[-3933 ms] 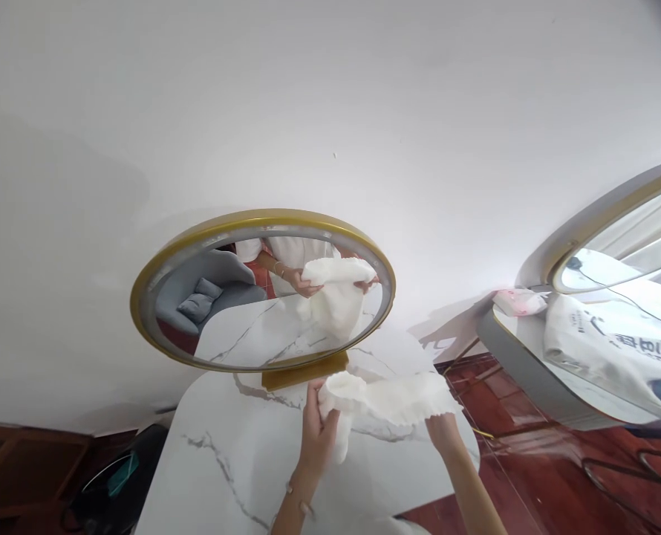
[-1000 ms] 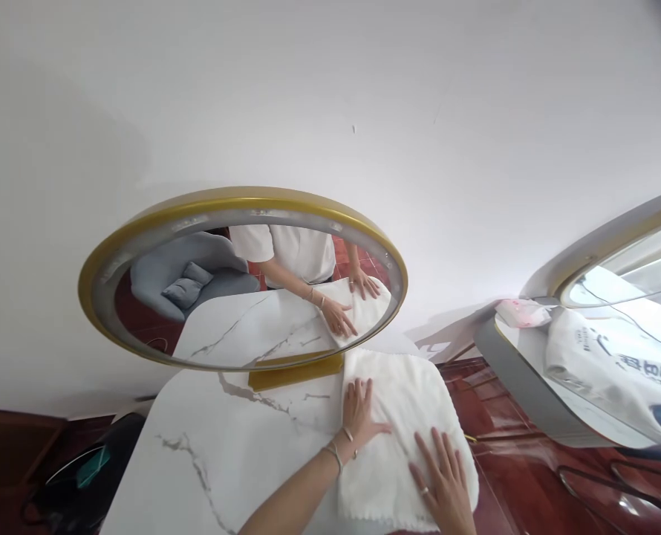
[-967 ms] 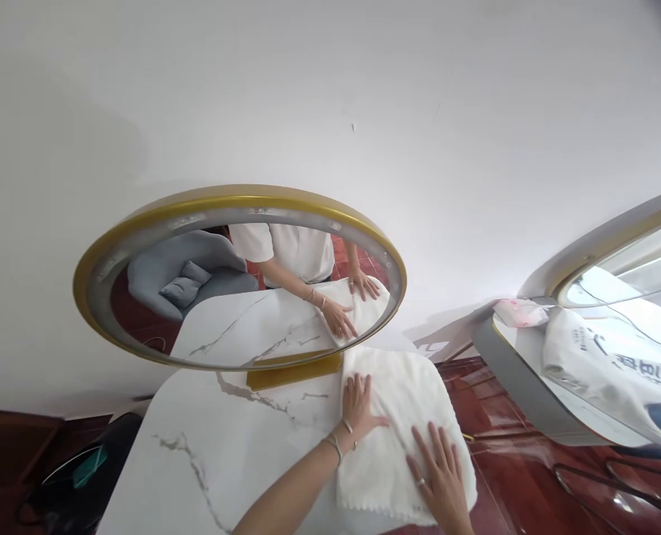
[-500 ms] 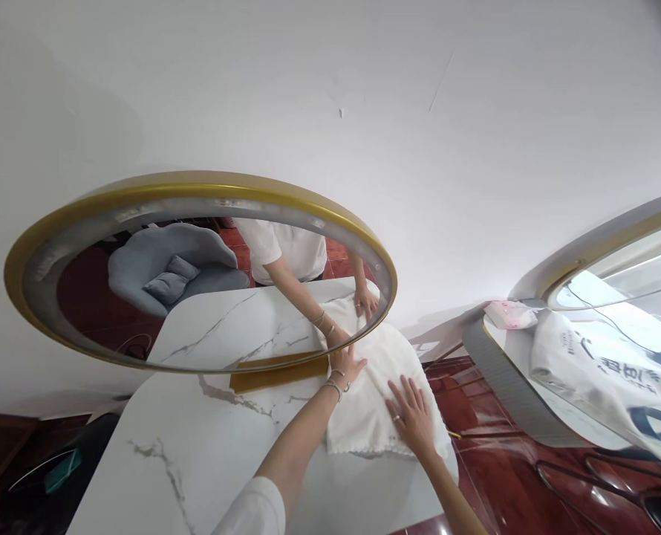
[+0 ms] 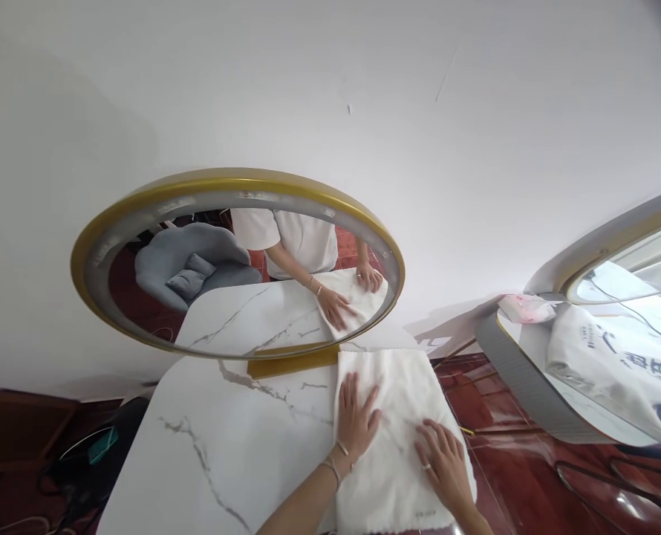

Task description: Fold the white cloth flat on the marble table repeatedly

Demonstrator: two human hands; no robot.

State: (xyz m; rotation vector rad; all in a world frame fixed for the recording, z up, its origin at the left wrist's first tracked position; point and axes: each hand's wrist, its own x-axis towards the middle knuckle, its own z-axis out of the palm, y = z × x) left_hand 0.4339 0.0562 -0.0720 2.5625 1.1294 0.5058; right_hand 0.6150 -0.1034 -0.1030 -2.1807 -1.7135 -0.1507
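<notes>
A white cloth [image 5: 397, 383], which looks like a towel, lies spread over the right end of the marble-patterned table [image 5: 241, 446]. My left hand [image 5: 357, 420] rests palm down on its left side with the fingers spread. On the cloth's right side lies my right hand [image 5: 443, 461], also flat, its fingers stretched and a ring on one of them. Small marks show near the cloth's front edge, too small to read. Both hands and the cloth appear again in the mirror.
A round gold-framed mirror [image 5: 235, 178] stands at the table's back, on a gold base [image 5: 291, 362]. To the right, a second table [image 5: 531, 338] carries a tissue pack [image 5: 525, 307] and a white printed cloth [image 5: 603, 357]. A dark bag [image 5: 102, 453] is at lower left.
The cloth now reaches nearer the table's front edge and lies flatter and squarer. Both my hands have come back toward me, still on the cloth. The view has shifted slightly.
</notes>
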